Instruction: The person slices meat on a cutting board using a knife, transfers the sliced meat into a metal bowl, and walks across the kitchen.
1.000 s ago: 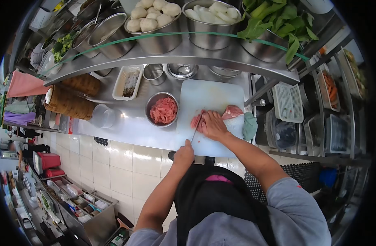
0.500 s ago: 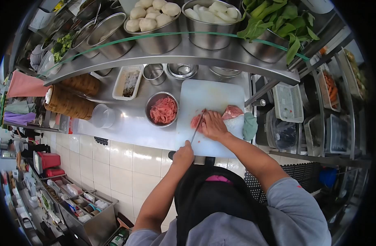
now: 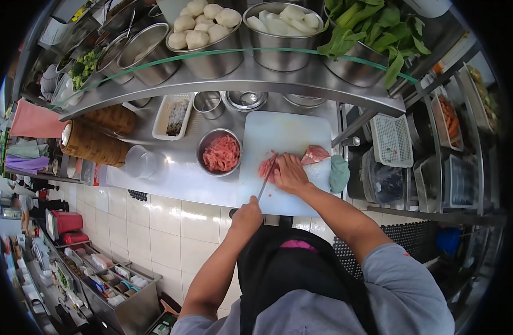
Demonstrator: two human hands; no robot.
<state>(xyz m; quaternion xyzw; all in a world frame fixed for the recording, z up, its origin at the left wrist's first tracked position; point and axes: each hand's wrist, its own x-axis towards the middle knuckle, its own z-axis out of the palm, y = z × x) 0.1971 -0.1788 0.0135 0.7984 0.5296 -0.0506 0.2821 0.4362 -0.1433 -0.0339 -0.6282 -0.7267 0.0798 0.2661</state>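
Note:
My left hand (image 3: 247, 215) is closed round the handle of a knife (image 3: 266, 182), its blade slanting up and right across the white cutting board (image 3: 287, 129). The blade touches or lies just beside the sliced raw meat (image 3: 264, 167), close to my right fingertips. My right hand (image 3: 290, 174) presses down on the meat with bent fingers, covering part of it. Just right of those fingers lies a larger meat piece (image 3: 315, 154). A folded green cloth (image 3: 339, 173) sits at the board's right edge. Left of the board stands a steel bowl (image 3: 200, 146) of cut meat strips (image 3: 221, 153).
A steel shelf (image 3: 234, 84) with a green glass edge runs above the counter, holding tubs of dough balls (image 3: 198, 39), white pieces (image 3: 276, 22) and leafy greens (image 3: 379, 33). Bamboo steamers (image 3: 94, 146) and a clear tub (image 3: 140, 162) stand left. Racked baskets (image 3: 392, 139) are at right.
The whole view has shifted slightly, the shelf and board sitting a little lower and further left. The knife and left hand have moved only slightly; my right hand stays on the meat.

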